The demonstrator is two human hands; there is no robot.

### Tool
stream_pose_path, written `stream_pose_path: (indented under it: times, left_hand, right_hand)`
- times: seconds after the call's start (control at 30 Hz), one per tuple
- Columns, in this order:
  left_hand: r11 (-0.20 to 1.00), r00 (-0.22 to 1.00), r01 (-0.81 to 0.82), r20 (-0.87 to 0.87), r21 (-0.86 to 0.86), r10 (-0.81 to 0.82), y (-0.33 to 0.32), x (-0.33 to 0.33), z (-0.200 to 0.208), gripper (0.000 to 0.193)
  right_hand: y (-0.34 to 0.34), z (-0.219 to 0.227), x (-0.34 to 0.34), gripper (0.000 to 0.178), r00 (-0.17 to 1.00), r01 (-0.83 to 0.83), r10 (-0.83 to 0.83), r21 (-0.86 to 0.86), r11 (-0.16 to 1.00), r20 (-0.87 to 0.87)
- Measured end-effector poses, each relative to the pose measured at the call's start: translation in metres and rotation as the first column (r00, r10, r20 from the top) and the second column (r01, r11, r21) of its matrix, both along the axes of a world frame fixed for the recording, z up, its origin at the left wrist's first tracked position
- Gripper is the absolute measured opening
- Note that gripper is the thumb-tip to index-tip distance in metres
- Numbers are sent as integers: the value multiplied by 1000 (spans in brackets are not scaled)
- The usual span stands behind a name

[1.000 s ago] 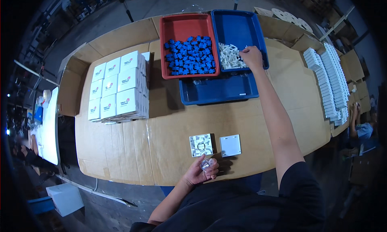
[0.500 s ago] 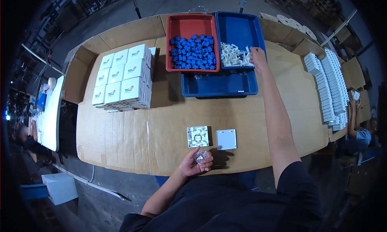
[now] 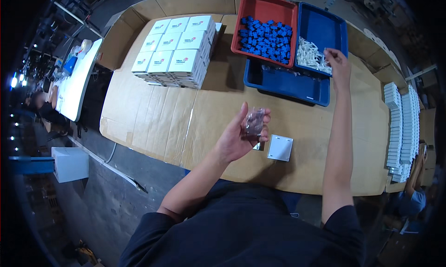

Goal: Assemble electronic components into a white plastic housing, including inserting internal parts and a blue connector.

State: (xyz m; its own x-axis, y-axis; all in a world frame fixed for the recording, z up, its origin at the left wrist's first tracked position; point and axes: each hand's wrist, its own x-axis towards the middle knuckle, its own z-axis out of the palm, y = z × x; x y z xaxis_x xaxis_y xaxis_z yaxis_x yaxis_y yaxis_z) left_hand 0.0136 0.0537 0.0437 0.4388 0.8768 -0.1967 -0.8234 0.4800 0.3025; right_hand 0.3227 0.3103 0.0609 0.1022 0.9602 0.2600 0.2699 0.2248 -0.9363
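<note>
My left hand [image 3: 238, 136] is raised over the near part of the table, palm up. Its fingers are curled round a small clear plastic bag [image 3: 254, 121] whose contents I cannot make out. My right hand [image 3: 340, 66] is at the right side of the blue tray [image 3: 323, 23], above a heap of small white plastic pieces [image 3: 309, 53]. Thumb and fingers there are pinched together; what lies between them is too small to tell. A white square cover [image 3: 280, 148] lies flat beside my left hand, which mostly hides the grey-patterned square box under it.
Left of the trays stands a block of stacked white boxes [image 3: 169, 53]. A red tray [image 3: 268, 9] holds blue plastic parts [image 3: 265, 40]. Another blue tray [image 3: 283, 87] sits in front. Rows of white units [image 3: 402, 127] line the right edge. Other people work at both sides.
My left hand has risen away from me with the clear bag, now covering most of the patterned box. My right hand remains at the white pieces. The whole view has shifted and tilted.
</note>
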Motion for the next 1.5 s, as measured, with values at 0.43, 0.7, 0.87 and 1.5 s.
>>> stream_pose_path:
  times: [0.43, 0.7, 0.87, 1.5]
  left_hand:
    - [962, 863, 203, -497, 184, -88, 16, 21, 30, 59]
    - [965, 878, 198, -469, 174, -96, 6, 16, 21, 48]
    - [968, 860, 197, -502, 157, -94, 3, 16, 23, 47]
    - [952, 912, 272, -354, 139, -209, -2, 13, 3, 66]
  right_hand:
    - [-206, 50, -84, 16, 875, -367, 324, -58, 928, -360]
    - [-200, 67, -84, 10, 836, -540, 547, -252, 803, -50]
    - [-191, 75, -89, 12, 678, -696, 729, -236, 678, 94]
    - [-206, 72, -84, 18, 665, -714, 747, -289, 638, 7]
